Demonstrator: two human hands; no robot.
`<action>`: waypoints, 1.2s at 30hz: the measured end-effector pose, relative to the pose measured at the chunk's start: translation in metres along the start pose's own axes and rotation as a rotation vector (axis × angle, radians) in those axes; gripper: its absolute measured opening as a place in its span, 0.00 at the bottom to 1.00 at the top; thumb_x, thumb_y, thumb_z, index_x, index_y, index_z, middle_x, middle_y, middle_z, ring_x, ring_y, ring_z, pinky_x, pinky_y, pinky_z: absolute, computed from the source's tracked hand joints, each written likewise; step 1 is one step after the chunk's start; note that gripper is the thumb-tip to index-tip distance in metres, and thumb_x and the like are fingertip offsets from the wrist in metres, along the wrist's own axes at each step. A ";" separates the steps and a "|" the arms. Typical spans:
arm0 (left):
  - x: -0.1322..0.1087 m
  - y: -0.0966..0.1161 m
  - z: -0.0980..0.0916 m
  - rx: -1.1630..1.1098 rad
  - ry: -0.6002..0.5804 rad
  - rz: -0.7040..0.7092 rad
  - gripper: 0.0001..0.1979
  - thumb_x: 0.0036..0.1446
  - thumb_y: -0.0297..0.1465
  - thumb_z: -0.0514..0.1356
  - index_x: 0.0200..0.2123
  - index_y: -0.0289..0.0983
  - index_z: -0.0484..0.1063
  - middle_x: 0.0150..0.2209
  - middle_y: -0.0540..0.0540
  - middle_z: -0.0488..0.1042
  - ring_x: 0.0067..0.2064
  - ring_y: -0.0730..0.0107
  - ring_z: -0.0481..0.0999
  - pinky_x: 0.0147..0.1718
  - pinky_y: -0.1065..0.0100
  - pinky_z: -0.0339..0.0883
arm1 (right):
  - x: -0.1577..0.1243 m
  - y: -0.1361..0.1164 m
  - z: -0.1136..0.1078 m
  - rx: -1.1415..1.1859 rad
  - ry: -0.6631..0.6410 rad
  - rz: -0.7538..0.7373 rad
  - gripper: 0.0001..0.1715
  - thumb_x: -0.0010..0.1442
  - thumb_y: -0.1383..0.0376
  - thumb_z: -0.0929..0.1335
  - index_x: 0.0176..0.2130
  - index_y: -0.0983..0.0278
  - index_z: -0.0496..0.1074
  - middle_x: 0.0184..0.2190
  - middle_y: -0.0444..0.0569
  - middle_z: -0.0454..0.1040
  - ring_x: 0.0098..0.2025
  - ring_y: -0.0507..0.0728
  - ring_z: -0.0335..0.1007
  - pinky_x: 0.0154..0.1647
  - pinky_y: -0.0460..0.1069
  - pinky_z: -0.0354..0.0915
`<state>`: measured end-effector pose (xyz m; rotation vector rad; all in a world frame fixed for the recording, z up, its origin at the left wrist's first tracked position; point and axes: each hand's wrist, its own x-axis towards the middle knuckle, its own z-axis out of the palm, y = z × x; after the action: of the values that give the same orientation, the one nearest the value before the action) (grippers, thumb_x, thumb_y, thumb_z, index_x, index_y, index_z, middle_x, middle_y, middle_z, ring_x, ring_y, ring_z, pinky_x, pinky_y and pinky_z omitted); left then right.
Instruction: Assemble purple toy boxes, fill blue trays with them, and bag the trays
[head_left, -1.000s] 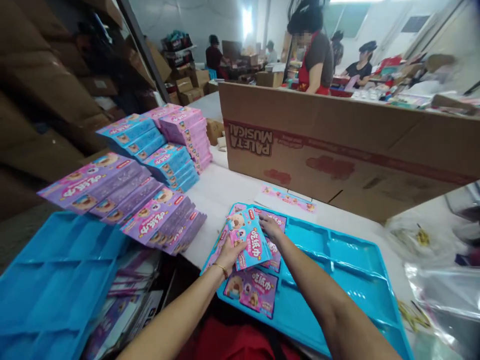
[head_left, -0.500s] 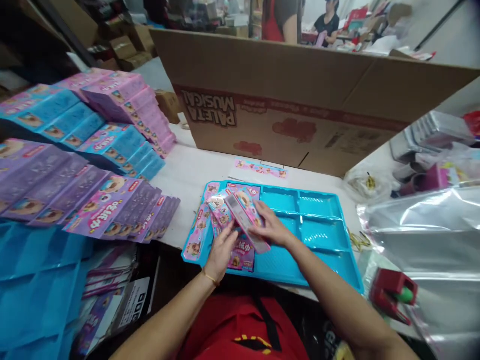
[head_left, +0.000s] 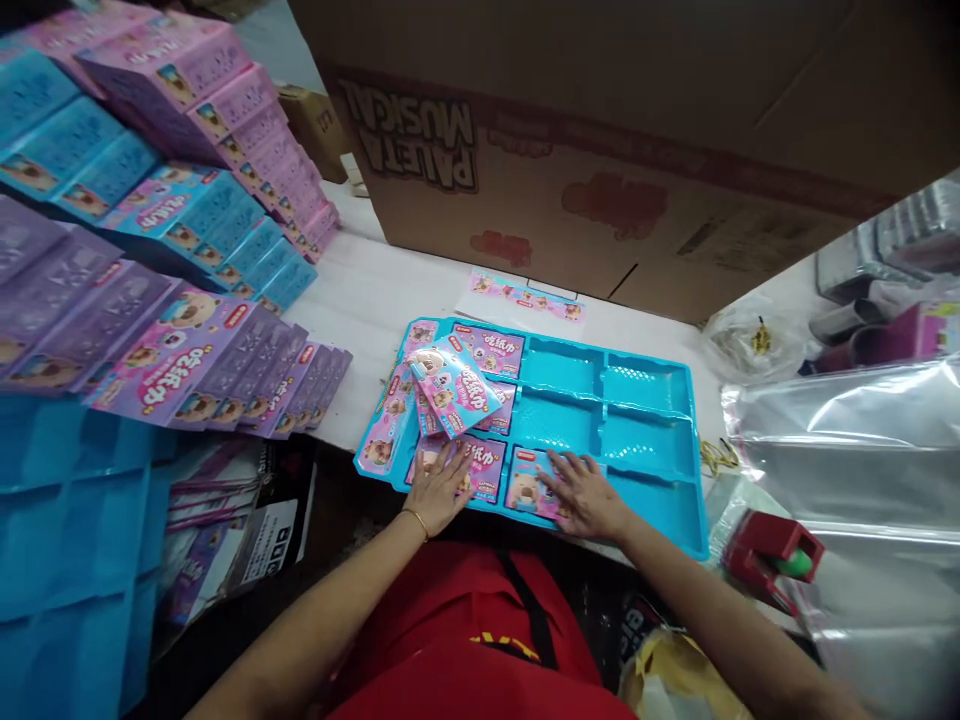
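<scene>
A blue plastic tray (head_left: 645,410) with several compartments lies on the white table in front of me. Small pink packets fill its left compartments, and a few loose packets (head_left: 454,385) lie stacked on top of them. My left hand (head_left: 439,485) lies flat, fingers spread, on a pink packet (head_left: 480,470) in the near-left compartment. My right hand (head_left: 589,495) lies flat with fingers spread on another pink packet (head_left: 525,490) in the near compartment beside it. Neither hand grips anything.
Slanted stacks of purple, pink and blue boxes (head_left: 187,360) stand at the left, above stacked blue trays (head_left: 67,540). A large cardboard carton (head_left: 615,140) walls off the back. Clear plastic bags (head_left: 847,470) and a red tape dispenser (head_left: 772,560) lie at the right.
Both hands let go of the packets they held above the tray and moved down to the tray's near edge, pressing flat on packets. The camera tilted downward.
</scene>
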<state>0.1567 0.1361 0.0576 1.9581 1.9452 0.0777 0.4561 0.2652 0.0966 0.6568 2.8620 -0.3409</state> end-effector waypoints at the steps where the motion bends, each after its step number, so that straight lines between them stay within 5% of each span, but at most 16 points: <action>1: -0.001 -0.001 -0.001 -0.002 -0.004 -0.002 0.30 0.60 0.42 0.47 0.63 0.45 0.41 0.65 0.47 0.45 0.65 0.56 0.39 0.56 0.39 0.18 | 0.007 -0.006 0.009 0.031 0.037 -0.006 0.42 0.50 0.49 0.65 0.61 0.57 0.53 0.63 0.55 0.47 0.59 0.70 0.47 0.54 0.65 0.47; 4: -0.003 -0.003 -0.003 -0.018 -0.022 -0.008 0.30 0.60 0.42 0.47 0.63 0.45 0.42 0.65 0.47 0.46 0.65 0.55 0.40 0.56 0.39 0.18 | 0.021 -0.022 0.021 0.114 0.183 0.021 0.32 0.57 0.53 0.62 0.59 0.58 0.58 0.60 0.53 0.56 0.60 0.64 0.50 0.55 0.60 0.50; 6: -0.005 -0.004 -0.005 -0.033 -0.021 -0.010 0.30 0.59 0.41 0.48 0.63 0.46 0.43 0.64 0.47 0.48 0.65 0.55 0.41 0.57 0.39 0.19 | 0.043 -0.036 0.010 0.169 0.322 0.126 0.28 0.59 0.57 0.61 0.58 0.58 0.58 0.59 0.52 0.58 0.60 0.62 0.49 0.56 0.58 0.50; 9: -0.005 -0.005 -0.005 -0.050 -0.012 -0.003 0.30 0.59 0.41 0.48 0.63 0.47 0.42 0.64 0.47 0.49 0.65 0.55 0.41 0.57 0.40 0.18 | 0.117 -0.067 -0.035 0.268 0.479 0.401 0.43 0.55 0.50 0.64 0.63 0.61 0.47 0.63 0.56 0.47 0.62 0.68 0.41 0.57 0.63 0.47; 12: -0.006 -0.006 -0.003 -0.050 -0.018 0.006 0.30 0.58 0.42 0.49 0.62 0.48 0.43 0.64 0.47 0.50 0.65 0.53 0.41 0.56 0.39 0.17 | 0.207 -0.097 -0.081 0.394 0.294 0.529 0.58 0.45 0.42 0.67 0.64 0.59 0.40 0.65 0.58 0.35 0.61 0.78 0.37 0.52 0.71 0.45; 14: -0.007 -0.010 -0.002 -0.043 -0.017 0.009 0.30 0.58 0.43 0.49 0.62 0.48 0.43 0.64 0.47 0.50 0.65 0.53 0.42 0.56 0.39 0.18 | 0.238 -0.099 -0.098 0.415 0.153 0.500 0.62 0.42 0.42 0.69 0.64 0.57 0.37 0.65 0.58 0.32 0.60 0.80 0.39 0.49 0.73 0.45; 17: -0.012 -0.021 -0.002 -0.031 -0.002 0.019 0.30 0.59 0.42 0.48 0.63 0.47 0.41 0.64 0.48 0.47 0.65 0.55 0.42 0.57 0.40 0.18 | 0.204 -0.061 -0.103 0.256 0.127 0.339 0.58 0.44 0.48 0.69 0.64 0.56 0.38 0.65 0.57 0.34 0.60 0.77 0.40 0.51 0.70 0.45; 22: -0.017 -0.041 -0.002 0.002 -0.015 0.073 0.30 0.59 0.42 0.48 0.63 0.47 0.42 0.64 0.48 0.48 0.65 0.55 0.44 0.57 0.41 0.18 | 0.043 0.043 -0.086 -0.097 0.049 0.138 0.45 0.51 0.55 0.64 0.63 0.55 0.44 0.64 0.56 0.43 0.57 0.72 0.49 0.51 0.64 0.48; 24: -0.017 -0.043 -0.001 0.024 -0.013 0.073 0.30 0.59 0.42 0.48 0.62 0.47 0.43 0.64 0.48 0.49 0.65 0.55 0.44 0.57 0.41 0.19 | 0.013 0.063 -0.073 -0.158 0.003 0.110 0.44 0.50 0.57 0.65 0.63 0.55 0.47 0.63 0.57 0.45 0.56 0.72 0.50 0.50 0.64 0.48; 30: -0.017 -0.045 -0.003 0.072 -0.025 0.076 0.30 0.59 0.42 0.46 0.63 0.48 0.40 0.64 0.49 0.48 0.65 0.55 0.43 0.57 0.41 0.19 | 0.059 0.049 -0.035 -0.118 -0.016 0.079 0.45 0.47 0.53 0.66 0.62 0.58 0.51 0.63 0.57 0.45 0.58 0.72 0.46 0.52 0.66 0.45; 36: -0.021 -0.048 -0.007 0.046 -0.039 0.059 0.30 0.59 0.42 0.46 0.63 0.48 0.38 0.64 0.49 0.47 0.65 0.55 0.41 0.56 0.42 0.15 | 0.079 0.039 -0.029 -0.084 0.054 0.048 0.46 0.48 0.50 0.65 0.62 0.57 0.49 0.63 0.51 0.49 0.59 0.71 0.44 0.53 0.65 0.45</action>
<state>0.1080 0.1156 0.0545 2.0316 1.8812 0.0102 0.3996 0.3389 0.0988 0.7289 2.8873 -0.1981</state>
